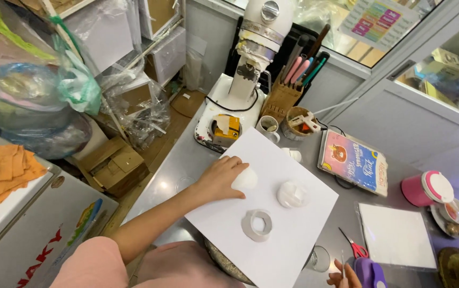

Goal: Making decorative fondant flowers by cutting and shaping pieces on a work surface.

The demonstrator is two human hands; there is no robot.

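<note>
White lump [245, 179], soft-looking, dough or clay by appearance. Lies on the white board [293, 240], toward its far-left part. Left hand [220, 177] cupped over the lump's near side, fingers curled onto it, so closed around it rather than flat.

Second white lump [292, 194] just right of the first on the board, apart from it, untouched. Tape roll [257, 225] nearer the person than both lumps, also on the board, lying flat.

Right hand [341, 277] at the board's near-right corner, fingertips pinched on a thin needle-like tool [342, 262]; the grip's far side is cut by the frame edge. Red-handled scissors [353, 246] just beyond that hand, a purple object [370, 273] beside it.

Beyond the board's far edge: stand mixer [253, 48], knife block [282, 96], white mug [267, 127].

Judgement: pressing is best done with even palm pressure, the board kept from sliding on the steel counter [179, 165], since the board overhangs a bowl at the near side.
</note>
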